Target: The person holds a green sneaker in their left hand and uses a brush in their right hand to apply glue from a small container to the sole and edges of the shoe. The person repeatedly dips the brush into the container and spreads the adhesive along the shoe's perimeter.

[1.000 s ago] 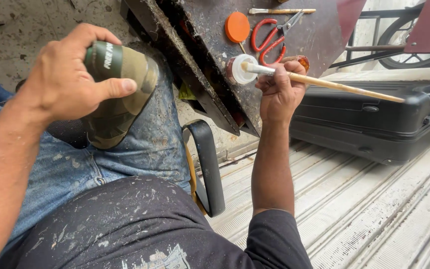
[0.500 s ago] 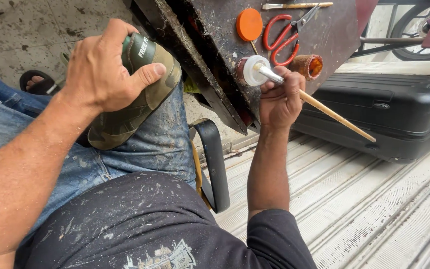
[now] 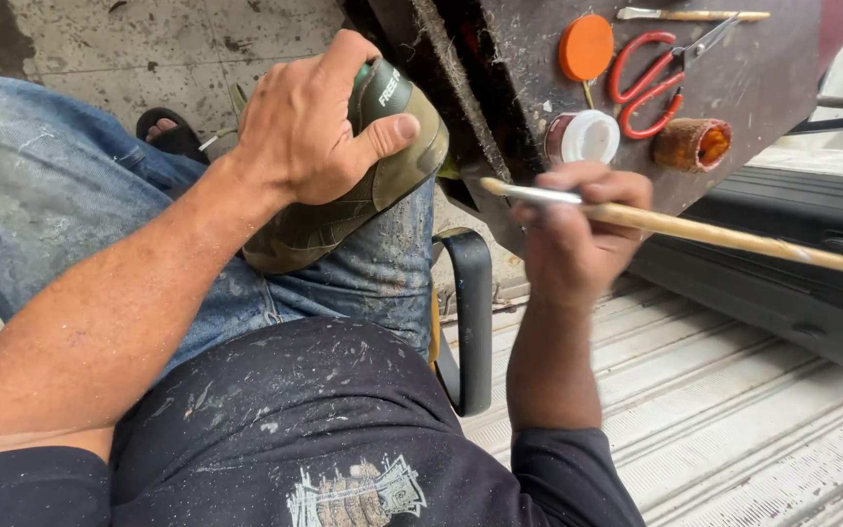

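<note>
A green shoe (image 3: 363, 185) is clamped by the left hand (image 3: 309, 127); a brush (image 3: 695, 232) is gripped by the right hand (image 3: 578, 239). Beyond, red scissors (image 3: 651, 83) and a white jar (image 3: 585, 137) are seen on the tabletop (image 3: 782, 88).

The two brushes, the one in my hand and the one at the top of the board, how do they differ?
The brush in the right hand has a long pale wooden handle and is held, pointing left toward the green shoe. The brush on the board looks thinner and lies loose above the red scissors. Both have wooden handles.

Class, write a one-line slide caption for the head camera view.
Left hand steadies a green camouflage shoe on the knee while the right hand points a long wooden-handled brush toward it.
</note>
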